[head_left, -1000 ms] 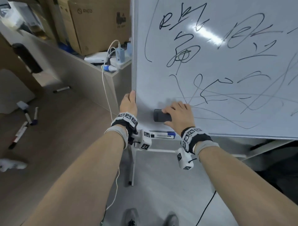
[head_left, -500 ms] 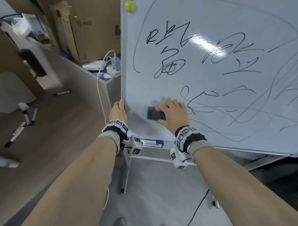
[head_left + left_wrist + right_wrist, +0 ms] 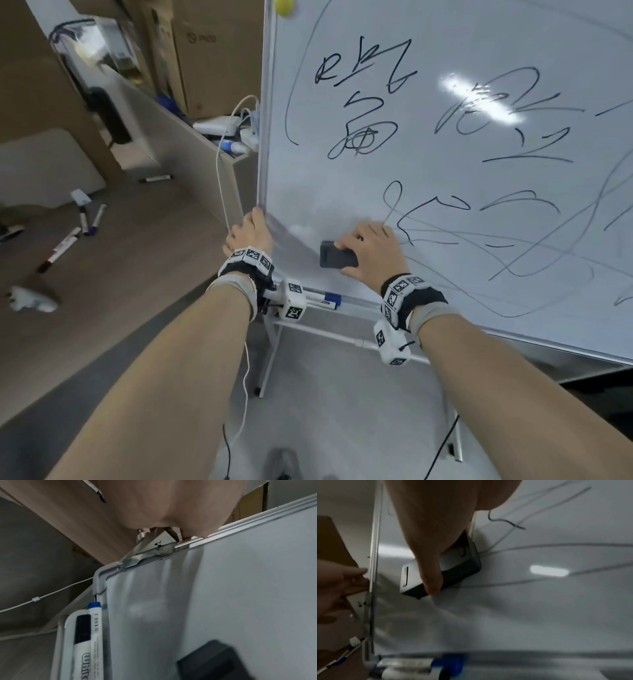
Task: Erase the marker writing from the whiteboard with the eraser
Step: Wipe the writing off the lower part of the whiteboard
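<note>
A whiteboard (image 3: pixel 445 164) on a stand carries black marker writing (image 3: pixel 363 113) over most of its face. My right hand (image 3: pixel 371 251) grips a dark grey eraser (image 3: pixel 337 259) and presses it flat on the board near the lower left corner; the eraser (image 3: pixel 447 568) sits under my thumb in the right wrist view and shows at the bottom of the left wrist view as a dark block (image 3: pixel 209 662). The patch left of the eraser is wiped. My left hand (image 3: pixel 251 233) grips the board's left frame edge (image 3: pixel 263 171).
Whiteboard markers (image 3: pixel 320 299) lie in the tray under the board (image 3: pixel 85 635). A white cable (image 3: pixel 224 178) hangs by the left frame. Several markers (image 3: pixel 77 233) lie on the wooden floor at left. Cardboard boxes (image 3: pixel 212 54) and a low counter stand behind.
The eraser and my right hand have shifted slightly up and right on the board toward the scribbles. The head view has tilted up, showing more board. My left hand stays on the frame.
</note>
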Tool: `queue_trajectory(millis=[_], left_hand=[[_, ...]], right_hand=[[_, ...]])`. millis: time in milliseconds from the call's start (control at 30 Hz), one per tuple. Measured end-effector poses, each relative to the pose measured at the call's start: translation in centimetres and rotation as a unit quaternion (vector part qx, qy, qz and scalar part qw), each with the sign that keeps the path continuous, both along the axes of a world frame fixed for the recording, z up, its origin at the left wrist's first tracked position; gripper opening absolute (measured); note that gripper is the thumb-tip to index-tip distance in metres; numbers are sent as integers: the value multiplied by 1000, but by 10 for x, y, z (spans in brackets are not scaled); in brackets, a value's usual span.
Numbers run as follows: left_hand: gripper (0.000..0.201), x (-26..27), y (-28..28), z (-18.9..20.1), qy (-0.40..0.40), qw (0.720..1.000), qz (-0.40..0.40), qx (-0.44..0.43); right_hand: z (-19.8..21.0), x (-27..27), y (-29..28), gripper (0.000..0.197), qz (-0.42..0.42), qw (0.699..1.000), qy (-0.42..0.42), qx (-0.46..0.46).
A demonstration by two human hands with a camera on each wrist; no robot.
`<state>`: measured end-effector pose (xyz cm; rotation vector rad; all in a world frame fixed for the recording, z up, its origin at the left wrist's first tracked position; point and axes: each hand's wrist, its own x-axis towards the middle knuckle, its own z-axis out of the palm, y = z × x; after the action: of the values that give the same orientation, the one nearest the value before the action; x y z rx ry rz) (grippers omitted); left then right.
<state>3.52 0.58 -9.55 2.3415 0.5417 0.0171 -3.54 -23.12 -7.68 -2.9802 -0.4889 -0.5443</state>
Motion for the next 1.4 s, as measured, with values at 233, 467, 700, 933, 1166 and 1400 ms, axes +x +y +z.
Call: queue_trajectory(millis=[233,467,700,933,1166,1400], left_hand=[[48,9,-23,-13,-30,997,62,44],[47,2,-23,-10,-62,989,125,-44],[60,-19,-30,-3,-110,953,253,-122],[80,-55,-68,-55,117,893,229,-369],[59,-82,-122,-55,205,914,82,-339],[17,-84,-111,-54,187,903,90,-377]], right_hand=[[13,-1,-9,53,-25,999,-10,18],[82,19,-25,49,-133,980,-134,65],[54,5,-19,52,-79,993,-64,52],[-10,-18,-29,53,-18,995,94,-36],[-10,-34,-62,53,-22,998,49,-18],[39,3,-43,54,9,997,-77,24]])
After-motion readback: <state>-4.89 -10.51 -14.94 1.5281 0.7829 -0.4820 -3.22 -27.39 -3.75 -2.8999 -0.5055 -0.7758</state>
